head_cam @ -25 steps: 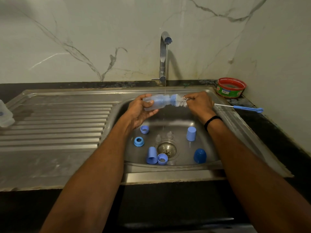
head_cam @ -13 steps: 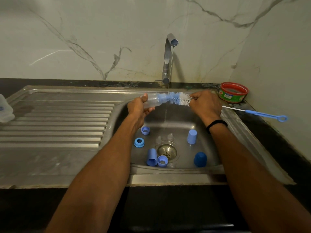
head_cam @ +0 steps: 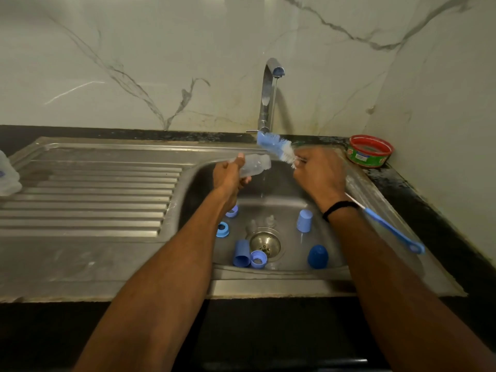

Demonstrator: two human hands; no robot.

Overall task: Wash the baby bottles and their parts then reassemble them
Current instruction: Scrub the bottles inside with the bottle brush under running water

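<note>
Over the sink basin: one clear bottle, long axis near level, mouth pointing right, base end gripped by the left hand. Right hand curled round a bottle brush; bristle head up-left, outside and just above the mouth, blue handle trailing down-right. Basin holds three blue caps, three blue rings, two clear teats by the drain. Tap runs between the hands. Red-rimmed tub, back right. Second clear bottle, far left on the drainboard.

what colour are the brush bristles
Blue at the tip, white nearer the handle, on the brush; head view.
</note>
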